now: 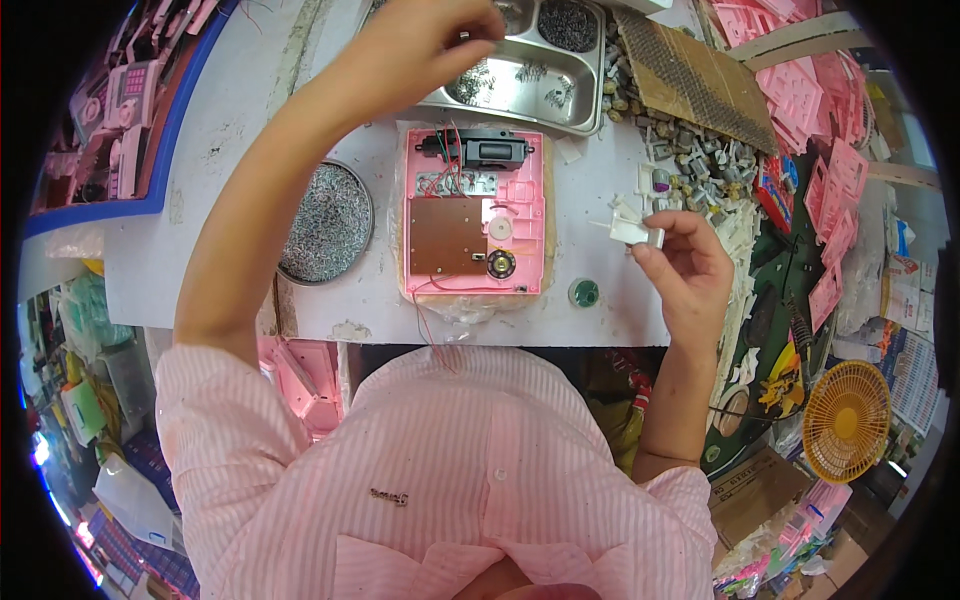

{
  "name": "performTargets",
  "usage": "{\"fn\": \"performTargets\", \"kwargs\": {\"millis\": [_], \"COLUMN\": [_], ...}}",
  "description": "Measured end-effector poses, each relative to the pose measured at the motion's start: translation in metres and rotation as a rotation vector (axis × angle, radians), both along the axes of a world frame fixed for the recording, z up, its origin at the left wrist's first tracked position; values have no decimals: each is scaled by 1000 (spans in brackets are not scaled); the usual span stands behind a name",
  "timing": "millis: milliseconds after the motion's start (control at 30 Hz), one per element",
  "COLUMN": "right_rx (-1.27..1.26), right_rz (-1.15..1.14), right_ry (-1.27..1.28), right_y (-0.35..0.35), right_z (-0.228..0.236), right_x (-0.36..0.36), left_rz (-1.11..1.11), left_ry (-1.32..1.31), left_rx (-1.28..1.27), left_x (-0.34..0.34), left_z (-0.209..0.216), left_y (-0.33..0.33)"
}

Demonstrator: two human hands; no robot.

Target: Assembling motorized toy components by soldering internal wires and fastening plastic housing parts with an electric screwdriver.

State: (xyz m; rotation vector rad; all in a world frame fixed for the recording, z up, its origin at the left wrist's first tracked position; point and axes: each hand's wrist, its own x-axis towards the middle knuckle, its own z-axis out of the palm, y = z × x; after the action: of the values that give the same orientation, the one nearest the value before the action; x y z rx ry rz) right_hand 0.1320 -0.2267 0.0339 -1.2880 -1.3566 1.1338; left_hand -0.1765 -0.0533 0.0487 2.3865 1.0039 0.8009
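The brown board [445, 235] already sits in the pink casing [528, 250] on the tabletop [630, 312], my right hand [690, 260] pinches a white part [632, 234] outside it, and I can't tell whether my left hand [440, 45] grips anything.

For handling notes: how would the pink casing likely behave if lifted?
The pink casing is probably stiff, given its moulded ribs. Its loose red wires, trailing past the near edge, may flop and snag. The black block at its far end might make that side heavier.
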Motion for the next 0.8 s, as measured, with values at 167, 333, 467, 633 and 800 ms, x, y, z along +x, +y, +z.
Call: {"fn": "performTargets", "kwargs": {"millis": [167, 333, 467, 633, 800], "right_rx": [217, 361, 497, 166, -101], "right_rz": [125, 265, 367, 380, 162], "right_ry": [55, -156, -383, -224, 209], "right_y": [-19, -15, -15, -23, -3], "right_z": [1, -4, 0, -5, -24], "right_x": [-44, -56, -63, -55, -54], "left_rz": [20, 26, 76, -72, 55], "left_ry": [-526, -754, -664, -707, -42], "left_rx": [-916, -1256, -1169, -1406, -90], "left_x": [-9, 5, 10, -5, 10], "left_z": [9, -20, -29, -8, -45], "left_y": [-151, -186, -194, -184, -175]}}
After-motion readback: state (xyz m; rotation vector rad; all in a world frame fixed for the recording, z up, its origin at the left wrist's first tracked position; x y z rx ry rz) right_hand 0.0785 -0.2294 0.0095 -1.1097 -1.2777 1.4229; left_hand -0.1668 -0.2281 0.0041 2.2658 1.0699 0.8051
